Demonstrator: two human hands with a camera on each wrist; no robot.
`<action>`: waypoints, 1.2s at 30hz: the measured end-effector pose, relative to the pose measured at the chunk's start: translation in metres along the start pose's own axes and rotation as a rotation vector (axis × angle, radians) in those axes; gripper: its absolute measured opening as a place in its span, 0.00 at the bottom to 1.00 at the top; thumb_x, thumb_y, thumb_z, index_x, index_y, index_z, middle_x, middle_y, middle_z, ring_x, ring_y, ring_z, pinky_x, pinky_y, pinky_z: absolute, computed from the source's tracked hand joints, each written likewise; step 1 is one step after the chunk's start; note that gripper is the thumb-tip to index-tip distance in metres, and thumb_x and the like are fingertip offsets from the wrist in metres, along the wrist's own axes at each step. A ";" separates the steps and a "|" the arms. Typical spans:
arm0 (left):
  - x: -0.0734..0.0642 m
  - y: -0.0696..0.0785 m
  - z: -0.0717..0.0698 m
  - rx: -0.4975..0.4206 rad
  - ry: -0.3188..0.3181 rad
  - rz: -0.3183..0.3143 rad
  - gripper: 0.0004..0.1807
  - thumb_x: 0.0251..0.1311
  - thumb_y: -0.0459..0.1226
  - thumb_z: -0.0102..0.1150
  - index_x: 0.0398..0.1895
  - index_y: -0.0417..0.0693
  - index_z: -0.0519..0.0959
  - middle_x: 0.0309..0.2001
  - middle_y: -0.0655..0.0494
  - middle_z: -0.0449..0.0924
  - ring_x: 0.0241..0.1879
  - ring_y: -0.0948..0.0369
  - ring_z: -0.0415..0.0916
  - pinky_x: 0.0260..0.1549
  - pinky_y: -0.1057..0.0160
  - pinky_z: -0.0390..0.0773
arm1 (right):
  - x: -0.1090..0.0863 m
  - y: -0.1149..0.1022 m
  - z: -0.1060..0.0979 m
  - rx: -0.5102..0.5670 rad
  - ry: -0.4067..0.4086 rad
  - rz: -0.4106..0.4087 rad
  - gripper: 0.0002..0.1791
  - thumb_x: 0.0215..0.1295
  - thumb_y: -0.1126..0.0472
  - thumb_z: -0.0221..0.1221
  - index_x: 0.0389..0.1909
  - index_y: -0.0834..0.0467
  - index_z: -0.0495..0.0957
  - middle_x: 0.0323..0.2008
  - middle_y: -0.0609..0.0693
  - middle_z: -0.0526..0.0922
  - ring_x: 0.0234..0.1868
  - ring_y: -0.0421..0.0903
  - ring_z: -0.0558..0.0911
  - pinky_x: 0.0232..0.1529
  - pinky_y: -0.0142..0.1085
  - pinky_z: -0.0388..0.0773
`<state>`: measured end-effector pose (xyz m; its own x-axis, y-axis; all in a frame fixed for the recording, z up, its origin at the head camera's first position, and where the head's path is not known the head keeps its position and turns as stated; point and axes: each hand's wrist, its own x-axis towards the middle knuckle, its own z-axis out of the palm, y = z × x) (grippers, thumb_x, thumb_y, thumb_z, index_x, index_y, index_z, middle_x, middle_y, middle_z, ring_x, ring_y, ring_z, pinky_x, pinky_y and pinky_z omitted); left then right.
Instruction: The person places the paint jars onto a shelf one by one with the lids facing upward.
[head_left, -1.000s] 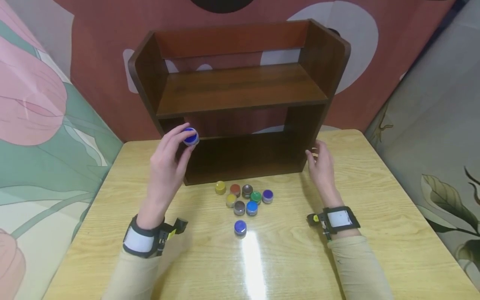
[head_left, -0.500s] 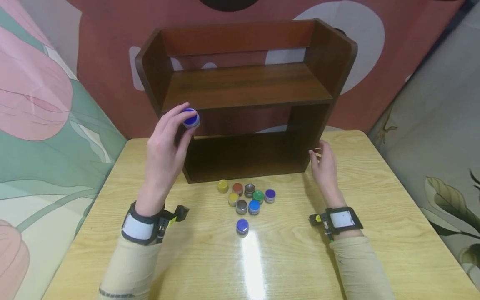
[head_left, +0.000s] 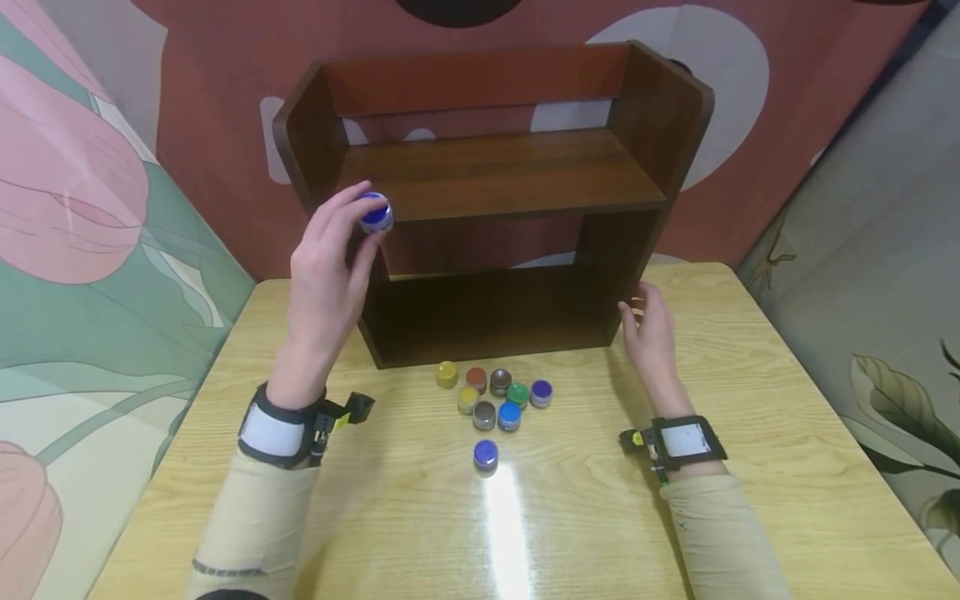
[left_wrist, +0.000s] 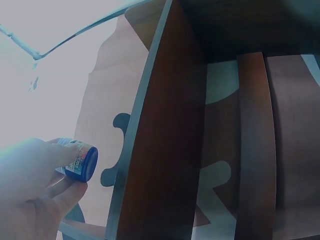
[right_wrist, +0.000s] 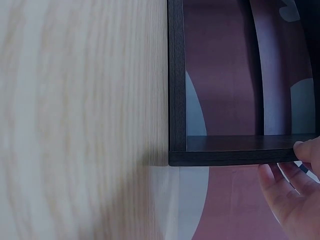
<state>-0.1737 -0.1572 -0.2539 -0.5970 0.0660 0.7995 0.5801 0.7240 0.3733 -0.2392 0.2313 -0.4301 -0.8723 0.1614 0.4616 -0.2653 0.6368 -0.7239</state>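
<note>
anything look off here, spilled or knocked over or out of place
No spill or damage stands out, and the jars on the table look upright. The only slightly odd thing is one dark-blue jar: it sits alone, nearer the person, while the others group closer to the shelf.

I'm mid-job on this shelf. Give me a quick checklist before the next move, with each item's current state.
1. Left hand has the blue-lidded jar: ok, pinched between fingers and thumb.
2. Jar's lid on: ok, the blue lid covers its end.
3. Jar set down on the upper shelf board: not ok, held in the air.
4. Jar far enough back to be over the board: cannot tell; depth is unclear.
5. Right hand at the right side panel: ok, thumb at its front edge; firmness cannot be judged.
6. Other jars standing: ok, nine on the table.
</note>
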 end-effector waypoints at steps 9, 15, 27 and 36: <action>0.006 -0.004 0.006 0.009 -0.006 -0.017 0.19 0.69 0.35 0.56 0.62 0.44 0.76 0.68 0.48 0.73 0.68 0.54 0.71 0.69 0.55 0.72 | 0.001 -0.001 0.001 -0.002 -0.001 0.001 0.19 0.74 0.66 0.53 0.62 0.68 0.68 0.56 0.68 0.77 0.55 0.65 0.80 0.54 0.57 0.81; 0.012 -0.005 0.008 0.036 -0.015 -0.067 0.19 0.69 0.35 0.56 0.63 0.47 0.76 0.69 0.50 0.72 0.70 0.56 0.70 0.69 0.57 0.71 | 0.000 -0.002 0.001 -0.008 -0.013 0.019 0.20 0.75 0.65 0.53 0.63 0.67 0.67 0.56 0.68 0.77 0.56 0.64 0.80 0.56 0.57 0.81; 0.023 -0.007 0.015 0.105 -0.041 -0.103 0.20 0.69 0.33 0.56 0.63 0.44 0.75 0.70 0.48 0.71 0.71 0.55 0.69 0.70 0.58 0.69 | 0.000 0.000 0.000 -0.014 -0.010 0.015 0.19 0.75 0.65 0.52 0.63 0.66 0.67 0.56 0.67 0.77 0.56 0.63 0.80 0.56 0.56 0.81; 0.029 -0.014 0.016 0.145 -0.085 -0.132 0.19 0.70 0.33 0.55 0.63 0.42 0.74 0.69 0.45 0.71 0.71 0.53 0.69 0.71 0.57 0.69 | 0.000 0.001 0.000 -0.015 -0.007 0.014 0.19 0.75 0.65 0.53 0.62 0.66 0.68 0.56 0.67 0.77 0.56 0.63 0.80 0.56 0.56 0.81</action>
<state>-0.2081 -0.1545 -0.2439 -0.7103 0.0173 0.7037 0.4117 0.8211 0.3954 -0.2391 0.2318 -0.4308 -0.8788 0.1653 0.4476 -0.2464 0.6460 -0.7224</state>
